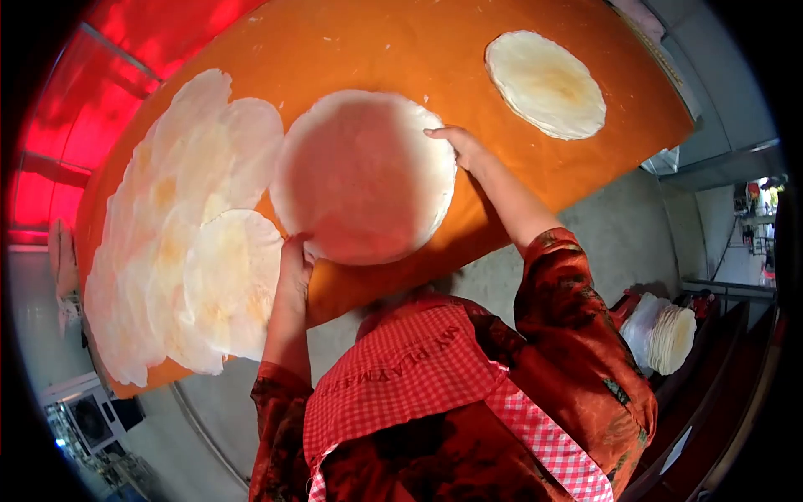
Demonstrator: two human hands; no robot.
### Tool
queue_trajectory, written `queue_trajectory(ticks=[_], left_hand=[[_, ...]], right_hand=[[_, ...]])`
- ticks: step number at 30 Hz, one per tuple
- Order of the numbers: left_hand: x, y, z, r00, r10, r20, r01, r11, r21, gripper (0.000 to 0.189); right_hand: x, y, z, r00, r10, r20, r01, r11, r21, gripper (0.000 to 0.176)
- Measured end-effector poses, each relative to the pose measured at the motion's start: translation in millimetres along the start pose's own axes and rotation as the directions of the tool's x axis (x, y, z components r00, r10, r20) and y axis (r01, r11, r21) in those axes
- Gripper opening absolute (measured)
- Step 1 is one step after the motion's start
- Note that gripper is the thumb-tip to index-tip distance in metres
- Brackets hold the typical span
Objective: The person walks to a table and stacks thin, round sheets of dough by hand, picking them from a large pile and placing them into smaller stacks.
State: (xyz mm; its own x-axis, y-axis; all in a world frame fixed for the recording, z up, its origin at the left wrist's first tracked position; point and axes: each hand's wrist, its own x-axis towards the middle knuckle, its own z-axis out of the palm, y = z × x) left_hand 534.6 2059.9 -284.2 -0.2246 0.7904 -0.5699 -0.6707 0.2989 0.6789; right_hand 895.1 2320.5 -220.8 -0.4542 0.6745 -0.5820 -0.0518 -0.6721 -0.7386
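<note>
A round stack of thin pale sheets (364,180) lies on the orange table (376,42), with a reddish shadow across its middle. My left hand (297,258) grips its lower left edge, the fingers partly hidden. At its upper right edge, my right hand (456,144) holds the rim, thumb and fingers around it. Left of the stack, many thin sheets (167,226) overlap in a wide spread, and one round sheet (234,280) rests on top near my left hand.
Another round pile (545,85) sits at the table's upper right. Beyond the table at the lower right is a bagged stack of round sheets (672,339). A box-shaped appliance (90,420) stands on the floor side at the lower left.
</note>
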Motion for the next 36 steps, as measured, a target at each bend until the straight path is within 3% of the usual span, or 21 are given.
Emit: queue_trajectory(ticks=[3,12,13,15,18,20,21,23,24,25,26,27,28,29,32,36], left_hand=[[-14.6,8.4,22.6,0.999,0.02,-0.031,-0.019,0.999,0.031,0.02],[-17.4,6.0,28.2,0.988,0.082,-0.128,-0.077,0.996,0.045,0.019],[-21.5,8.0,34.9,0.991,0.08,-0.111,-0.077,0.997,0.024,0.018],[-10.8,12.8,10.7,0.997,0.002,0.074,-0.006,0.998,0.055,0.014],[-14.8,9.6,15.1,0.99,0.133,0.039,-0.137,0.979,0.153,0.01],[-17.1,19.7,30.4,0.954,0.297,0.031,-0.297,0.928,0.224,0.01],[-1.5,28.1,4.8,0.937,0.293,0.191,-0.333,0.915,0.228,0.017],[-28.7,73.3,80.2,0.878,0.474,0.066,-0.478,0.865,0.152,0.023],[14.7,83.0,36.4,0.915,0.381,0.131,-0.403,0.864,0.301,0.027],[18.5,99.0,49.8,0.922,0.362,0.135,-0.383,0.903,0.194,0.024],[26.9,104.9,48.6,0.951,0.248,0.186,-0.272,0.955,0.114,0.027],[35.2,109.3,44.1,0.959,0.136,0.247,-0.151,0.988,0.043,0.031],[38.5,112.0,37.7,0.95,0.027,0.313,-0.023,1.0,-0.018,0.035],[33.6,109.9,32.4,0.961,-0.024,0.276,0.019,1.0,0.02,0.038],[13.6,95.3,34.3,0.971,-0.171,0.166,0.148,0.979,0.141,0.047],[16.6,66.5,18.0,0.967,-0.201,0.153,0.193,0.979,0.068,0.042]], right_hand=[[-6.0,-8.1,0.3,0.998,0.059,0.03,-0.062,0.993,0.097,0.05],[6.0,-6.4,-9.3,0.998,0.0,0.068,-0.019,0.961,0.276,0.045],[6.4,-7.9,-7.1,0.996,0.003,0.092,-0.027,0.963,0.268,0.045],[6.3,-15.4,-2.3,0.994,-0.003,0.105,-0.016,0.984,0.179,0.047],[1.9,-27.4,6.0,0.997,-0.022,0.068,0.026,0.998,-0.059,0.049],[-21.6,-35.1,19.4,0.989,-0.142,0.035,0.144,0.987,-0.073,0.049],[-36.6,-35.1,25.1,0.98,-0.196,0.035,0.197,0.979,-0.056,0.049],[-53.8,-20.2,24.1,0.965,-0.261,-0.025,0.261,0.965,-0.024,0.049],[-65.3,-4.6,25.6,0.946,-0.317,-0.06,0.321,0.944,0.075,0.049],[-78.7,13.0,30.2,0.922,-0.373,-0.1,0.386,0.907,0.17,0.05],[-88.7,33.7,36.6,0.907,-0.389,-0.162,0.42,0.867,0.268,0.045],[-83.5,63.5,32.6,0.904,-0.367,-0.221,0.424,0.839,0.342,0.044],[-87.5,87.1,34.8,0.934,-0.235,-0.27,0.337,0.832,0.441,0.044],[-79.3,116.6,31.6,0.938,-0.182,-0.294,0.315,0.802,0.508,0.045],[-100.6,125.2,68.5,0.913,-0.11,-0.392,0.326,0.775,0.541,0.043],[-106.5,121.5,78.1,0.921,-0.053,-0.386,0.288,0.76,0.582,0.041]])
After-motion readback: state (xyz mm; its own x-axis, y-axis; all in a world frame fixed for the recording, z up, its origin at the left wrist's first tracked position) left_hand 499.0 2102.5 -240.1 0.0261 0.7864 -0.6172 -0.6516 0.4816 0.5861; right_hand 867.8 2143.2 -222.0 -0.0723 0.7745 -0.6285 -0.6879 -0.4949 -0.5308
